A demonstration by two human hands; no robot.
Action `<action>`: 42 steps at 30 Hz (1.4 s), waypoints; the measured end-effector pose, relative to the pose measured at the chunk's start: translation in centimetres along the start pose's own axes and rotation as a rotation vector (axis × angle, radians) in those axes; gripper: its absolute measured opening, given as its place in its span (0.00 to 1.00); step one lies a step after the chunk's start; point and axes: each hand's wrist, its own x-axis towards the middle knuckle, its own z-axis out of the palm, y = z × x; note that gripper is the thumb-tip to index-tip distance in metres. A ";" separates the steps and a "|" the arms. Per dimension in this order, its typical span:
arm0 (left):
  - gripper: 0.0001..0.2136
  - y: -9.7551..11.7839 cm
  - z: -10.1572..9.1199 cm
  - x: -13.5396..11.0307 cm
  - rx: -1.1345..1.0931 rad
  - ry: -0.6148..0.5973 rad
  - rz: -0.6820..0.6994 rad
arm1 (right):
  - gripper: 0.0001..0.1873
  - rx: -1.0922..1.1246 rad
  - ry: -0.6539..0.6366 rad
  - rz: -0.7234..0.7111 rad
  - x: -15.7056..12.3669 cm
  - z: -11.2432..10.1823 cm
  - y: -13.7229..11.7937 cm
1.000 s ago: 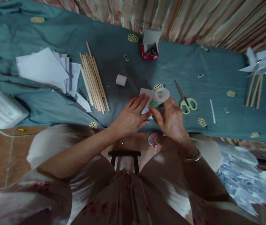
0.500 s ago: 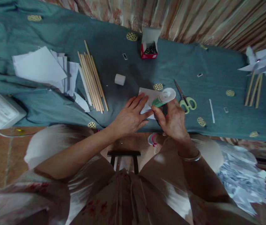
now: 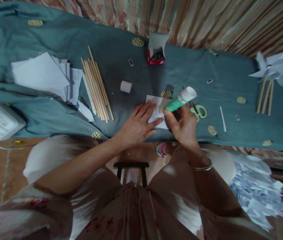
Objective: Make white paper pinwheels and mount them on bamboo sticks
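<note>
My right hand (image 3: 182,125) grips a green and white glue stick (image 3: 178,101), which tilts up to the right with its lower end at the paper. Under it lies a small white sheet of paper (image 3: 152,99) near the table's front edge. My left hand (image 3: 139,125) rests flat on the left part of that sheet, fingers spread. A white cap (image 3: 126,87) lies on its side up and left of the paper. Just right of my right hand are green-handled scissors (image 3: 199,111), partly hidden behind the hand and the glue stick.
Several wooden sticks (image 3: 98,90) lie left of my hands, beside a stack of white paper (image 3: 40,73). An open red box (image 3: 156,58) of small dark pieces stands at the back. Far right is a white paper pinwheel (image 3: 276,65) with sticks. A white strip (image 3: 222,119) lies right of the scissors.
The glue stick has tipped further to the right in my right hand, showing more of its green side. My left hand stays on the paper. The whole view has shifted slightly.
</note>
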 end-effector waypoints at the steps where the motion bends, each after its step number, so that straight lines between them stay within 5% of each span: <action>1: 0.22 0.0 0.0 0.0 0.001 -0.002 0.000 | 0.16 0.013 0.003 0.012 0.1 0.0 0.0; 42: 0.21 0.0 0.0 0.0 -0.029 -0.011 -0.005 | 0.17 -0.056 -0.024 -0.043 -0.4 -0.3 -0.6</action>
